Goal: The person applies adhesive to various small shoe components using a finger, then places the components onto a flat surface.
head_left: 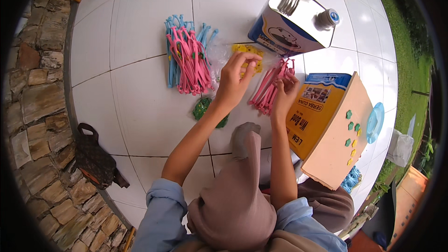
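My left hand (237, 78) is raised over the tiles, its thumb and fingers curled into a pinch. Whatever may be between those fingertips is too small to make out. Just past it lies a clear plastic bag of small yellow flower-shaped pieces (247, 50). My right hand (285, 95) is closed at the upper part of a small pile of pink plastic sticks (264, 94), its fingertips on them. Farther left is a larger heap of pink looped sticks (189, 63) on top of light blue sticks (171, 72). A bunch of green pieces (201, 108) sits below my left wrist.
A white-and-blue metal can (288, 32) with a silver cap stands at the far right. Beside my right arm, a beige board (336, 135) bearing green and yellow flowers leans against a yellow tin (310, 114). A blue disc (375, 122) touches the board. A brown bag (95, 158) lies left.
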The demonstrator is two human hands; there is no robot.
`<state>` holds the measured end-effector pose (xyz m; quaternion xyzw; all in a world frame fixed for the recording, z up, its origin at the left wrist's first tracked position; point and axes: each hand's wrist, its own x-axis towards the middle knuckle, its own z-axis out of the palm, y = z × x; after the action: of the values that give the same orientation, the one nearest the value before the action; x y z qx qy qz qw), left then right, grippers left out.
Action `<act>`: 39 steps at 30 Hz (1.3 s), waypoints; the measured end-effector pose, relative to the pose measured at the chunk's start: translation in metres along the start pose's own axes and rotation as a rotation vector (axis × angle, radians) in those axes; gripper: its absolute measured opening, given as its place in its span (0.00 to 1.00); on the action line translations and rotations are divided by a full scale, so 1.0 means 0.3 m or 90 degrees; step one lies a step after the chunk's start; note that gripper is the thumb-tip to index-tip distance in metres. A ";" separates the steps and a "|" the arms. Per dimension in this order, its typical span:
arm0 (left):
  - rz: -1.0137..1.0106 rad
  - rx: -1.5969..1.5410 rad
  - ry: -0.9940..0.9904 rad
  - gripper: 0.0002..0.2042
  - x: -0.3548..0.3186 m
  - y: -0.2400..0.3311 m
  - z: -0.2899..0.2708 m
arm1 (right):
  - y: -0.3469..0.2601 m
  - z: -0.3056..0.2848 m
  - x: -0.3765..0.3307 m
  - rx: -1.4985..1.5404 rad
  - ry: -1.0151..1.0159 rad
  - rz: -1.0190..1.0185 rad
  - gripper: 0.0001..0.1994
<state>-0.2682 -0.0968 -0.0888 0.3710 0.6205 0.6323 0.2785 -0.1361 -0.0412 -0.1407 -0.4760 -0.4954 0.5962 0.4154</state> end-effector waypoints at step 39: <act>0.902 -0.073 0.249 0.11 -0.260 0.813 -0.002 | -1.341 -0.202 -0.287 0.027 -0.191 -0.441 0.21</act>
<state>-0.1980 -0.1788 0.1435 0.5482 0.2360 0.7467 -0.2936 -0.0498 -0.0467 0.2660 -0.1789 -0.6699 0.4938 0.5248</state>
